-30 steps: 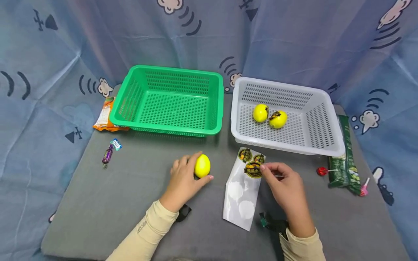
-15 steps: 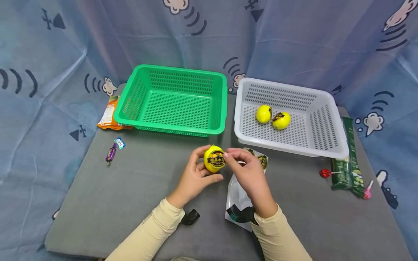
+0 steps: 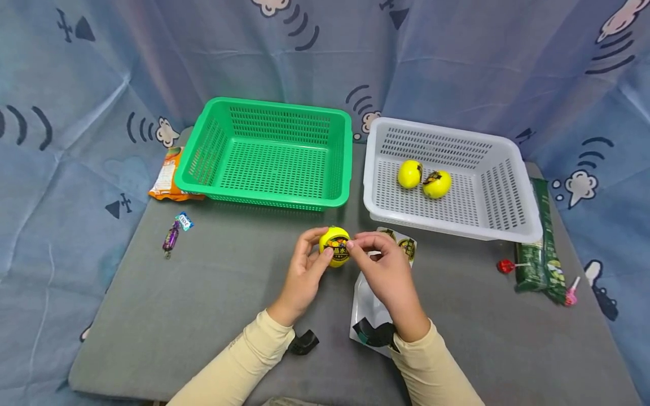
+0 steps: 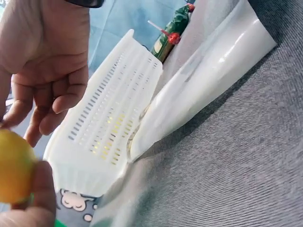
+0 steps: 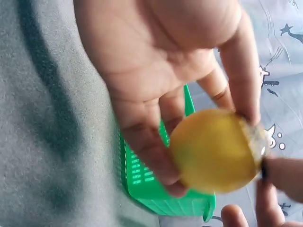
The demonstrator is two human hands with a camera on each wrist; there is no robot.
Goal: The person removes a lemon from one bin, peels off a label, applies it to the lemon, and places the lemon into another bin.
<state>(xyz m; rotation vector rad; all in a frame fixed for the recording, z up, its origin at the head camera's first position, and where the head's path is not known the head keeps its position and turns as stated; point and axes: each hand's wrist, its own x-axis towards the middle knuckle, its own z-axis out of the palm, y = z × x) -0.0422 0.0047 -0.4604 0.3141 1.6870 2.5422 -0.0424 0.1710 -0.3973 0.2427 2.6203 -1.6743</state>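
Observation:
A yellow lemon (image 3: 330,263) is held up over the grey table by my left hand (image 3: 299,276), fingers behind it and thumb pressing its front. Across the lemon's face lies a black and gold round sticker (image 3: 337,243). My right hand (image 3: 388,276) pinches the sticker's right edge between thumb and forefinger. Under the right wrist lies a white sticker sheet (image 3: 367,299), partly covered. In the right wrist view, my left hand (image 5: 161,61) grips the blurred lemon (image 5: 213,151), with right fingertips (image 5: 284,175) at its sticker side.
A green basket (image 3: 264,202) stands at the back left. The white basket (image 3: 452,225) beside it holds two stickered lemons (image 3: 424,179). Wrapped candies (image 3: 172,237) and an orange packet (image 3: 167,179) lie left; green packets (image 3: 533,265) and lollipops (image 3: 506,266) lie right.
My left hand has lifted the lemon from the table. My right hand has brought a sticker from the sheet to it. Since half a second ago, the left thumb has moved onto the sticker.

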